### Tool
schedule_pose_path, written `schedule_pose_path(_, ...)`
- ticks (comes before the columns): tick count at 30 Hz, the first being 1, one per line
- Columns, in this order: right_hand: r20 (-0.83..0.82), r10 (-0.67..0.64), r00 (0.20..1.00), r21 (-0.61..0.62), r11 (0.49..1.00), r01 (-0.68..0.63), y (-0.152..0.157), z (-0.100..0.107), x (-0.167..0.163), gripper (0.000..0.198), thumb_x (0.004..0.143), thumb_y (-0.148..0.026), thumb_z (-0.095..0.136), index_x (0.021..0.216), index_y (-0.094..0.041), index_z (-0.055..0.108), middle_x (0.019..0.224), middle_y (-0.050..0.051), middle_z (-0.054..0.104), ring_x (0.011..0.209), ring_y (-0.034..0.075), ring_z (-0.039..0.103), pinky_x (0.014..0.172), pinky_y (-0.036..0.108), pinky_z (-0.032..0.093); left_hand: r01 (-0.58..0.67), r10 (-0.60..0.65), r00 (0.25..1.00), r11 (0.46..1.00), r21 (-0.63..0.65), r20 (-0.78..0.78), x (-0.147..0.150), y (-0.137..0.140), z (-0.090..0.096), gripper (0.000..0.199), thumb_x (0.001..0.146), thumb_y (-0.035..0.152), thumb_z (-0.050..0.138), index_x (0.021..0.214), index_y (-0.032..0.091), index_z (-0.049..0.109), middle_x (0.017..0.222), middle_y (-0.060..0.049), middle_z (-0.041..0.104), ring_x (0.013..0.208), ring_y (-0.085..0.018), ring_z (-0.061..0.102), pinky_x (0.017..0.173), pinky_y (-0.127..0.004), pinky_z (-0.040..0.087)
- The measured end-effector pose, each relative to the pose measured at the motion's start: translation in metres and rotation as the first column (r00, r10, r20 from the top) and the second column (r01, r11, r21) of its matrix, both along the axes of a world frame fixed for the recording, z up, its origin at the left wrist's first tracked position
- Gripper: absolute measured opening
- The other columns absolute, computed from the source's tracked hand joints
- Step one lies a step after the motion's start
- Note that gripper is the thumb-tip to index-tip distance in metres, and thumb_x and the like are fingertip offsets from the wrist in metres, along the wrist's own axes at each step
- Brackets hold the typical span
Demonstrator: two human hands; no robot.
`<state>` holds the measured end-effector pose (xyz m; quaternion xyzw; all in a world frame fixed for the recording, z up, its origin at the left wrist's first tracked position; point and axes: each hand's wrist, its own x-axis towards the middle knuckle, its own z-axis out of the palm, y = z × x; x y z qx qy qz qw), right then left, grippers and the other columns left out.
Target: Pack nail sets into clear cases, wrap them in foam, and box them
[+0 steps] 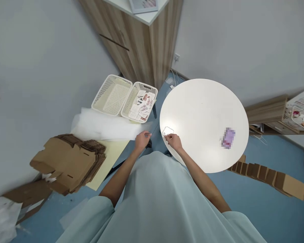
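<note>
My left hand (142, 140) is closed in a pinch beside the right end of a stack of white translucent packing sheets (103, 125). What its fingertips hold, if anything, is too faint to make out. At the left edge of the round white table (202, 101), my right hand (174, 141) has its thumb and fingers pressed together. They meet the lower edge of a small, pale, thin-rimmed piece with rounded corners (168, 130). Farther right on the table lies a purple object (228, 138), blurred into blocks.
Left of me are two white plastic baskets, one (111, 96) beside another (139, 103) with printed cards. Flattened cardboard boxes (68, 162) lie on a pale yellow surface (111, 162). A wood-grain cabinet (154, 50) stands ahead; a row of brown boxes (266, 177) extends at right.
</note>
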<state>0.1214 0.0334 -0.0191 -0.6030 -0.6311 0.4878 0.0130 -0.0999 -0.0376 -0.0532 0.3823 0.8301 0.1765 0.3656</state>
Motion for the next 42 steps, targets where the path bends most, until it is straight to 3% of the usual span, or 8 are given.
schedule_pose_path(7,-0.022,0.198,0.98,0.048,0.979,-0.196,-0.004,0.0,-0.061,0.028,0.103,-0.044,0.063,0.088,-0.023,0.074,0.09,0.004,0.08,0.081,0.02,0.074,0.069,0.026,0.048,-0.277,0.257,0.937,0.959,-0.055,-0.237,-0.1,-0.048,-0.017,0.05,0.096,0.044,0.064,0.134,0.011,0.062,0.139,-0.023,0.065,0.126,-0.036,0.066,0.109,-0.047,0.051)
schedule_pose_path(12,0.015,0.292,0.956,0.045,0.955,-0.292,-0.009,-0.004,-0.108,0.025,0.103,-0.041,0.065,0.088,-0.022,0.074,0.094,0.004,0.081,0.084,0.02,0.074,0.072,0.027,0.047,-0.334,0.317,0.915,0.942,-0.027,-0.25,-0.155,-0.051,-0.037,0.054,0.094,0.038,0.064,0.138,0.008,0.059,0.143,-0.027,0.059,0.13,-0.042,0.062,0.115,-0.053,0.048)
schedule_pose_path(18,0.065,0.317,0.946,0.054,0.946,-0.32,-0.01,-0.002,-0.149,0.022,0.103,-0.039,0.064,0.092,-0.023,0.076,0.099,0.005,0.081,0.09,0.022,0.075,0.079,0.028,0.049,-0.316,0.292,0.923,0.947,-0.062,-0.251,-0.176,-0.036,-0.057,0.053,0.092,0.036,0.068,0.136,0.006,0.06,0.142,-0.028,0.057,0.131,-0.043,0.06,0.115,-0.051,0.048)
schedule_pose_path(24,0.06,0.308,0.949,0.036,0.95,-0.311,-0.012,0.003,-0.17,0.021,0.102,-0.037,0.064,0.095,-0.023,0.077,0.1,0.005,0.081,0.088,0.021,0.074,0.08,0.028,0.05,-0.295,0.266,0.925,0.953,-0.072,-0.27,-0.175,-0.04,-0.056,0.036,0.095,0.031,0.065,0.127,0.014,0.066,0.137,-0.023,0.062,0.131,-0.04,0.057,0.105,-0.05,0.052)
schedule_pose_path(33,0.055,0.346,0.937,0.041,0.937,-0.348,-0.02,0.012,-0.188,0.015,0.101,-0.032,0.066,0.095,-0.023,0.077,0.103,0.006,0.082,0.095,0.023,0.074,0.083,0.029,0.051,-0.253,0.251,0.948,0.967,0.014,-0.194,-0.173,-0.057,-0.023,0.023,0.103,0.026,0.053,0.111,0.022,0.073,0.121,-0.014,0.075,0.118,-0.035,0.064,0.103,-0.045,0.05)
schedule_pose_path(36,0.0,0.367,0.93,0.092,0.926,-0.366,-0.019,0.017,-0.192,0.014,0.1,-0.03,0.067,0.106,-0.022,0.077,0.108,0.007,0.08,0.095,0.023,0.073,0.087,0.032,0.054,-0.222,0.243,0.953,0.966,0.131,-0.178,-0.163,-0.065,0.004,0.022,0.104,0.025,0.053,0.111,0.022,0.073,0.12,-0.013,0.074,0.118,-0.034,0.064,0.105,-0.044,0.049)
schedule_pose_path(40,-0.158,0.457,0.876,0.317,0.863,-0.393,-0.013,0.03,-0.197,0.044,0.092,-0.026,0.076,0.136,-0.022,0.068,0.139,0.011,0.07,0.127,0.029,0.065,0.109,0.042,0.051,-0.158,0.219,0.96,0.937,0.311,-0.172,-0.142,-0.072,0.05,0.015,0.1,0.023,0.059,0.105,0.023,0.073,0.117,-0.011,0.072,0.121,-0.031,0.062,0.113,-0.045,0.047)
schedule_pose_path(42,-0.227,0.5,0.836,0.401,0.83,-0.387,-0.009,0.039,-0.199,0.05,0.091,-0.026,0.077,0.139,-0.023,0.065,0.146,0.011,0.066,0.138,0.03,0.058,0.118,0.046,0.046,-0.155,0.229,0.96,0.915,0.373,-0.162,-0.132,-0.071,0.073,0.01,0.096,0.022,0.063,0.1,0.024,0.072,0.12,-0.01,0.067,0.124,-0.03,0.062,0.114,-0.045,0.048)
